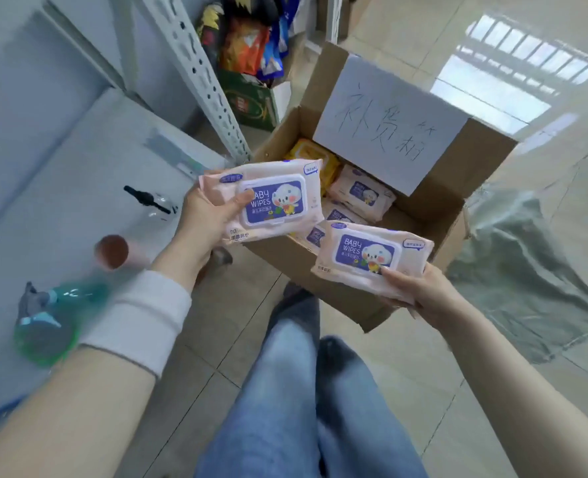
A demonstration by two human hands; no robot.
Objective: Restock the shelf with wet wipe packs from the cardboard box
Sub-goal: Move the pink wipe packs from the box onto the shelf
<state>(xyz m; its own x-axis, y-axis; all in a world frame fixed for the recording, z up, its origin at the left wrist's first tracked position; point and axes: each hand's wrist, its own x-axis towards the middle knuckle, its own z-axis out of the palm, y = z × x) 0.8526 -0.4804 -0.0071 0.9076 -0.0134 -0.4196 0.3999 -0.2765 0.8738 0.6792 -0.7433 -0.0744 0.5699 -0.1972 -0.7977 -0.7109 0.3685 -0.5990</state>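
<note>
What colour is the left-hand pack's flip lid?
Purple flip lid with a white rim, on the pink baby-wipes pack; head view.

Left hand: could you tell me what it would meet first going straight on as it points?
The left hand, holding a pack, would probably meet the shelf post first; depth is unclear.

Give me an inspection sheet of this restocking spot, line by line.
Surface: white shelf, left of the cardboard box.
Job's things: box open on the floor, holding pink packs and a yellow pack.
Clutter: green spray bottle, brown-topped container and pump bottle on the shelf.
Hands: left hand grips a first pack; right hand grips a second pack.
Cables: nothing seen.
Surroundings: tiled floor, snack bags, grey plastic sheet.
</note>
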